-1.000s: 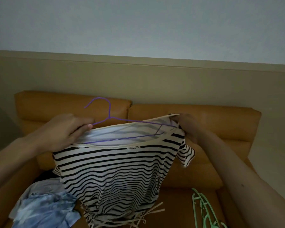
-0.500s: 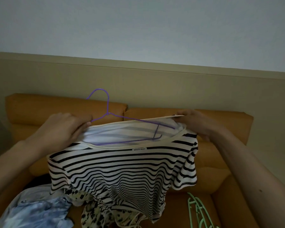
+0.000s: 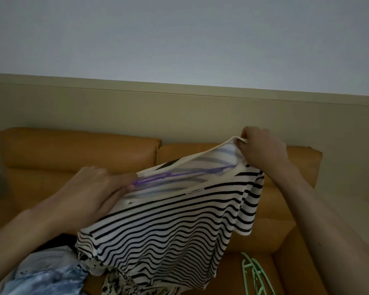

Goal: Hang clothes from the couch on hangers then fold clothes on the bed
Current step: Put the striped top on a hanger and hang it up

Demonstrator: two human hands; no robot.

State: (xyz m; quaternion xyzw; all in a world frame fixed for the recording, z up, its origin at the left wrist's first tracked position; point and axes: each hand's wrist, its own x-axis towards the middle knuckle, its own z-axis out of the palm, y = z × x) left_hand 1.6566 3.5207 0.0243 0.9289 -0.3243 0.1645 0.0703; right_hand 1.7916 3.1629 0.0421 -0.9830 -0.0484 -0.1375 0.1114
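A black-and-white striped shirt (image 3: 168, 231) hangs in the air over the orange couch (image 3: 77, 150). My left hand (image 3: 98, 188) grips a purple wire hanger (image 3: 179, 173) at the shirt's left neckline; the hanger lies inside the neck opening, blurred, its hook hidden. My right hand (image 3: 262, 150) pinches the cream collar edge and holds it high at the right.
Pale green plastic hangers (image 3: 254, 273) lie on the couch seat at the lower right. A blue tie-dye garment (image 3: 43, 277) and a black-and-cream patterned garment (image 3: 119, 284) are piled at the lower left. A beige wall panel (image 3: 179, 111) runs behind the couch.
The hanger has dropped into the shirt's neck opening, and its hook no longer sticks up. My right hand has lifted the collar up and to the right. The shirt now hangs tilted.
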